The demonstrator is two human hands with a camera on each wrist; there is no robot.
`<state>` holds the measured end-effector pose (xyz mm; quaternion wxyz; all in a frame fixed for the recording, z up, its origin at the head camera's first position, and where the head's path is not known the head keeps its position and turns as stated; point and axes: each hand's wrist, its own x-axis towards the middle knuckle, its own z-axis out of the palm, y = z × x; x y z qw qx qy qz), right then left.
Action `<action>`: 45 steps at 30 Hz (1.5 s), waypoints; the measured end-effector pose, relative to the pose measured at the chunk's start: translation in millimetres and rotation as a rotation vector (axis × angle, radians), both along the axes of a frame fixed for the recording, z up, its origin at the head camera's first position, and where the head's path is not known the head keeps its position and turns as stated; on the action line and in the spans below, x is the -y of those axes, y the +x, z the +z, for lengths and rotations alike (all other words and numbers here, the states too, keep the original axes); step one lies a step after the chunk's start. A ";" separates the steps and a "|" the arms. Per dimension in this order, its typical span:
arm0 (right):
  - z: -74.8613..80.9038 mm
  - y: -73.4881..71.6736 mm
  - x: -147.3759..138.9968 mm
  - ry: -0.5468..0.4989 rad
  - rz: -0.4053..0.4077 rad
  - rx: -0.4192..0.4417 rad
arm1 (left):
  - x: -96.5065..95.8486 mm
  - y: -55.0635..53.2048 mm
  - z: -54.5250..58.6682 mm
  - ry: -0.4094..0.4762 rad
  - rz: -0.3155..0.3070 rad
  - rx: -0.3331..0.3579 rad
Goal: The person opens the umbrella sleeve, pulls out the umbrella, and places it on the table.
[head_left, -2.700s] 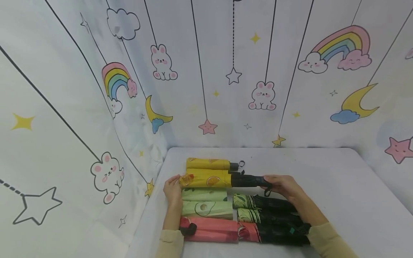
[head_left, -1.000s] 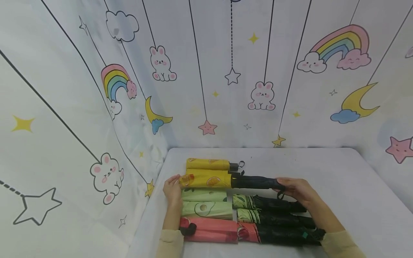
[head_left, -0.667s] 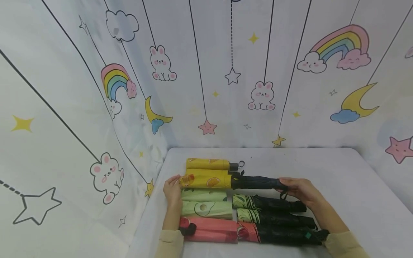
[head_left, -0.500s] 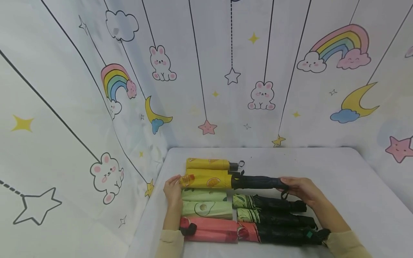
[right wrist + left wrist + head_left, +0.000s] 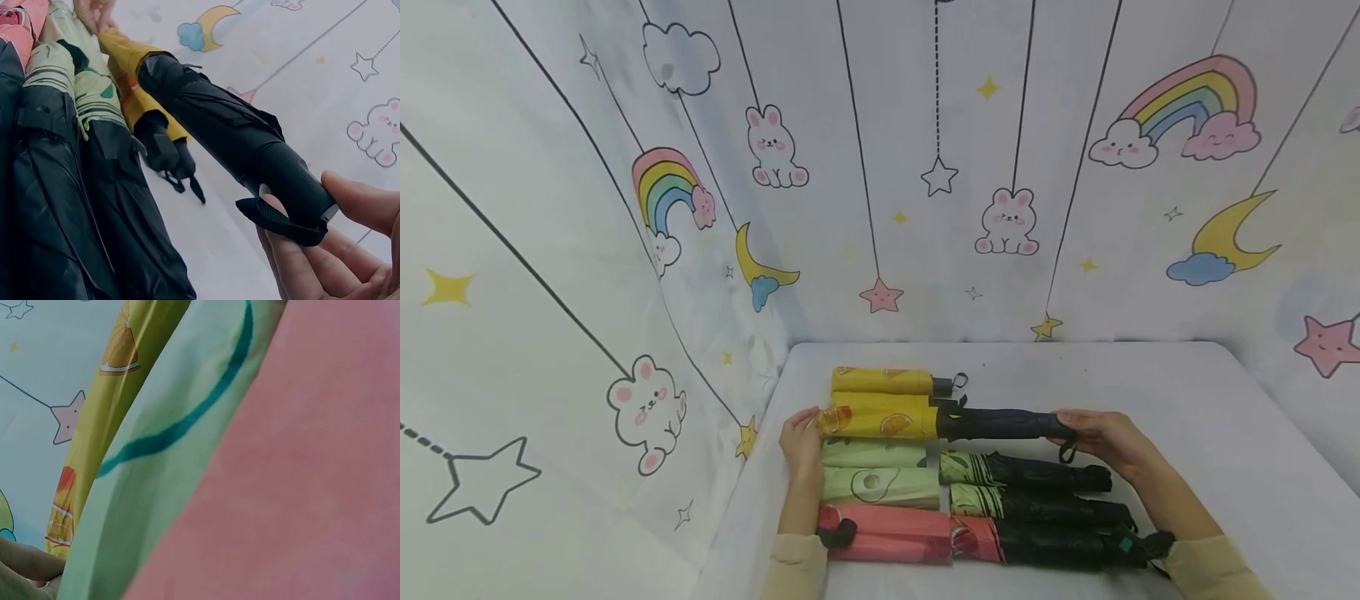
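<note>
In the head view my left hand [image 5: 803, 446] pinches the closed left end of a yellow sleeve [image 5: 898, 421] printed with orange slices. Out of the sleeve's other end sticks a folded black umbrella [image 5: 996, 423]. The fingertips of my right hand [image 5: 1108, 442] grip the umbrella's handle end, where a black wrist strap [image 5: 275, 222] hangs in the right wrist view. Sleeve and umbrella lie in one line above the pale green sleeves. The left wrist view shows the yellow sleeve [image 5: 106, 412] with only part of my left hand [image 5: 28, 569] at its end.
Behind lie other yellow umbrellas [image 5: 883, 381] in sleeves. Nearer are avocado-print green sleeves [image 5: 880, 485] beside black umbrellas with green ends [image 5: 1037, 473]. A red sleeve [image 5: 898, 542] and a red-ended black umbrella [image 5: 1060, 546] lie in front on the white table [image 5: 1187, 400].
My right hand has moved right with the umbrella handle, and more black umbrella shows outside the yellow sleeve. My left hand stays at the sleeve's end.
</note>
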<state>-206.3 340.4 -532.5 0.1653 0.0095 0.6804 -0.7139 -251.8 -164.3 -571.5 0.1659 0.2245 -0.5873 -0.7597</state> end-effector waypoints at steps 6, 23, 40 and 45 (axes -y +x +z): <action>-0.6 0.1 -4.0 -0.008 0.002 -0.006 | 1.8 1.8 0.1 0.004 -0.008 0.015; 4.4 7.0 -19.1 -0.051 -0.010 -0.026 | 9.6 3.8 2.2 -0.003 -0.017 0.045; -2.9 12.8 -42.0 -0.059 -0.018 -0.017 | 13.1 4.2 4.2 -0.022 -0.010 0.029; -8.5 12.7 -49.3 -0.051 -0.035 0.009 | 13.5 3.7 3.9 -0.020 -0.021 0.020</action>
